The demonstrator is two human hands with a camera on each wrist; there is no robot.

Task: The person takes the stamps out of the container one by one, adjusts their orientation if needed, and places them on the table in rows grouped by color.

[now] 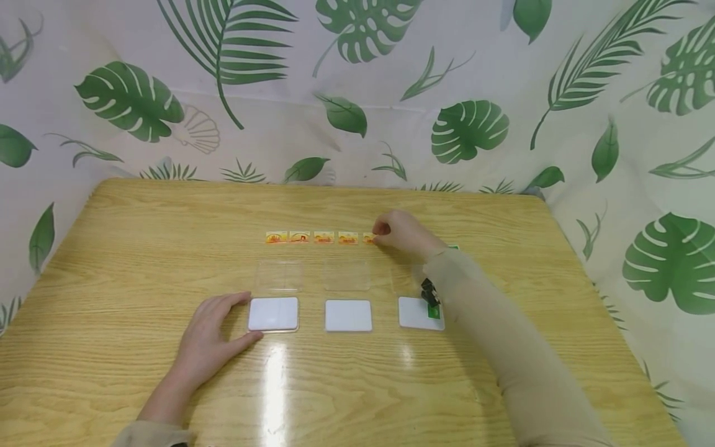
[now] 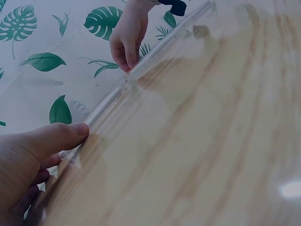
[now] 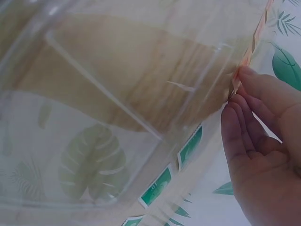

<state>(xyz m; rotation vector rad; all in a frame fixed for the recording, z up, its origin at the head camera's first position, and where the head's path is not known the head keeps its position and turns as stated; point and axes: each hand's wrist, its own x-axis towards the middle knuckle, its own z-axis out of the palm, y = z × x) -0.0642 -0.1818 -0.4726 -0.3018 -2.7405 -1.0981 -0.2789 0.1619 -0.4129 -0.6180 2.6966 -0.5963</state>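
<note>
My right hand (image 1: pixel 402 233) pinches the rightmost orange-and-yellow stamp (image 1: pixel 367 238) of a row at the back of the table. More orange stamps (image 1: pixel 324 237) lie to its left. My left hand (image 1: pixel 209 335) holds the left end of a flat white box (image 1: pixel 274 313) with a clear rim, thumb at its near corner and a finger at the far one. In the left wrist view, the thumb (image 2: pixel 75 133) rests on a clear plastic edge. A green stamp (image 1: pixel 434 311) lies on the rightmost white box (image 1: pixel 410 312), partly behind the right wrist's black device.
Another white box (image 1: pixel 349 315) lies in the middle. Clear plastic lids (image 1: pixel 346 275) form a row behind the white boxes. Several green stamps (image 3: pixel 190 147) lie right of the orange ones, mostly hidden by my arm in the head view. A leaf-print cloth (image 1: pixel 346 143) rises behind the wooden table (image 1: pixel 139 248).
</note>
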